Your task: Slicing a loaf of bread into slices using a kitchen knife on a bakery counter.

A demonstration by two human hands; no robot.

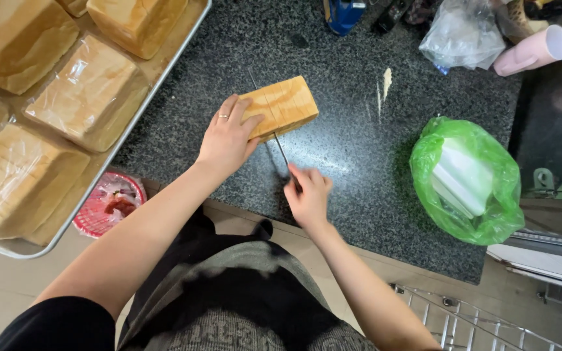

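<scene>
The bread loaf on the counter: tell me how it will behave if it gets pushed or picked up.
The bread loaf probably slides rather than rolls: it is a flat-sided block on the polished stone counter. It looks soft and light for its size, so the left hand pressing on it could dent it. With the knife through it, slices may separate when lifted.

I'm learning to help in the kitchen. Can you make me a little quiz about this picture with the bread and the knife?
1. True or false: the left hand rests on the golden rectangular bread loaf.
2. Which hand grips the thin-bladed knife?
A. left
B. right
3. Fill in: the green plastic bag lies on the dark speckled stone ____.

Key: 1 true. 2 B, the right hand grips it. 3 counter.
</scene>
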